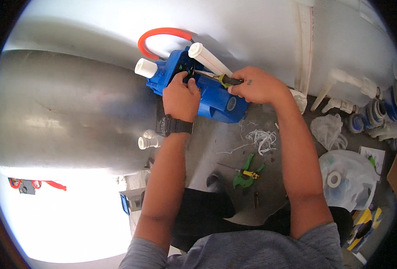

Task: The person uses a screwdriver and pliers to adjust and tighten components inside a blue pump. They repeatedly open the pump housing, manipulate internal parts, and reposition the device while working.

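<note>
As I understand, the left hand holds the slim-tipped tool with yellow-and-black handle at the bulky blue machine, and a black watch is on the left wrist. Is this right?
Not quite: the head view shows the right hand holding the slim-tipped tool with yellow-and-black handle at the bulky blue machine. The black watch is on the left wrist.

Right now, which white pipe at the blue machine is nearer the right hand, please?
The long white pipe, close by the right hand; the short white stub is farther left.

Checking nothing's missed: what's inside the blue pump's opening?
Small green bits show in the dark opening; what lies behind the left hand cannot be seen.
</note>
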Demonstrator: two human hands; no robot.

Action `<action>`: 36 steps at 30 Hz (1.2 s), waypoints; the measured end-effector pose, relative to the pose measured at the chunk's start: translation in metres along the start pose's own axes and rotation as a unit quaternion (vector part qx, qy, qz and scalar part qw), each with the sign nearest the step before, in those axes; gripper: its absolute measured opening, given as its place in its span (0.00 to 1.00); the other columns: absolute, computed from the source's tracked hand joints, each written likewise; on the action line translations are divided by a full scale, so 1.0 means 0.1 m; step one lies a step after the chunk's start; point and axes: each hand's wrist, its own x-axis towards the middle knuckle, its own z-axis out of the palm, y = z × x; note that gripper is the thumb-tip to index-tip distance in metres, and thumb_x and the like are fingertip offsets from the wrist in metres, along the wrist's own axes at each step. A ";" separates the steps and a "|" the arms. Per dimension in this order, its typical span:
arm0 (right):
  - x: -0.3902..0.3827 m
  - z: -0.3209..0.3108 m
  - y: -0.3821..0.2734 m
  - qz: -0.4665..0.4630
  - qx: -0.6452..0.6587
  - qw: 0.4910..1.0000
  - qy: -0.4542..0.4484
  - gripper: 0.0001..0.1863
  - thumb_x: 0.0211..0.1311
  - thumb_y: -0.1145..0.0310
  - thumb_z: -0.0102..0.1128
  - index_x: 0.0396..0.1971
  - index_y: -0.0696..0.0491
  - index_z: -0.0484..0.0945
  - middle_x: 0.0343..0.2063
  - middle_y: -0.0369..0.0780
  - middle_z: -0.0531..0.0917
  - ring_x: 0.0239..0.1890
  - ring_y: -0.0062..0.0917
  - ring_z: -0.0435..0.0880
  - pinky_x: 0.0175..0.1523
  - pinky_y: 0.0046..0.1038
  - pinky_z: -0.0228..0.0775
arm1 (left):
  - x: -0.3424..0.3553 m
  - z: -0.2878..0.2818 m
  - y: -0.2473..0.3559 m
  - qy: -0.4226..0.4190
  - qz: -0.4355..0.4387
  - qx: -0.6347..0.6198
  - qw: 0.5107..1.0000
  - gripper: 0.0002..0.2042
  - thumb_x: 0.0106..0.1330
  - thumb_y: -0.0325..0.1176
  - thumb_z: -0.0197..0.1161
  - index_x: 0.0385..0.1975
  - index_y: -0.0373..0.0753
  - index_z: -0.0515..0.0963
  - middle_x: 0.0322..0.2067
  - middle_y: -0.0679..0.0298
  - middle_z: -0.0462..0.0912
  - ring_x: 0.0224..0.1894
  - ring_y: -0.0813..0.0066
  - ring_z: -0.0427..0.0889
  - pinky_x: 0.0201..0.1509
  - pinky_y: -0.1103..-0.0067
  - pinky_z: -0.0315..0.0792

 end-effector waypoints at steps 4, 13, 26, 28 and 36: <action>0.02 0.01 0.02 0.009 0.031 0.999 -0.017 0.15 0.64 0.61 0.65 0.40 0.59 0.83 0.24 0.36 0.80 0.23 0.21 0.77 0.28 0.28 0.70 | 0.05 0.19 -0.04 0.040 0.007 0.015 0.999 0.14 0.66 0.38 0.64 0.42 0.35 0.84 0.27 0.50 0.87 0.34 0.51 0.88 0.43 0.63 0.81; 0.04 0.04 0.10 0.011 0.056 0.998 -0.023 0.15 0.63 0.62 0.65 0.41 0.59 0.83 0.23 0.35 0.80 0.22 0.20 0.76 0.28 0.27 0.70 | 0.16 0.37 -0.03 0.070 0.009 0.079 0.994 0.12 0.65 0.36 0.62 0.37 0.35 0.86 0.34 0.48 0.88 0.39 0.48 0.87 0.47 0.61 0.80; 0.05 0.07 0.16 -0.003 0.080 0.997 -0.009 0.17 0.62 0.62 0.66 0.43 0.61 0.83 0.27 0.42 0.83 0.28 0.28 0.80 0.36 0.31 0.73 | 0.10 0.40 0.13 0.080 -0.059 0.115 0.988 0.11 0.69 0.36 0.58 0.40 0.40 0.86 0.34 0.48 0.87 0.38 0.47 0.87 0.44 0.58 0.80; 0.05 0.09 0.17 -0.002 0.088 0.996 -0.012 0.15 0.64 0.62 0.65 0.40 0.61 0.82 0.23 0.35 0.80 0.22 0.21 0.76 0.30 0.27 0.70 | 0.09 0.42 0.14 0.093 -0.060 0.112 0.988 0.11 0.69 0.35 0.58 0.40 0.40 0.85 0.34 0.49 0.88 0.39 0.47 0.87 0.44 0.58 0.80; 0.02 0.07 0.16 0.000 0.087 0.996 -0.016 0.23 0.61 0.61 0.66 0.51 0.61 0.83 0.28 0.46 0.87 0.28 0.30 0.84 0.39 0.33 0.76 | 0.10 0.48 0.18 0.118 -0.090 0.108 0.983 0.10 0.66 0.35 0.59 0.40 0.43 0.86 0.35 0.50 0.88 0.40 0.48 0.87 0.45 0.58 0.80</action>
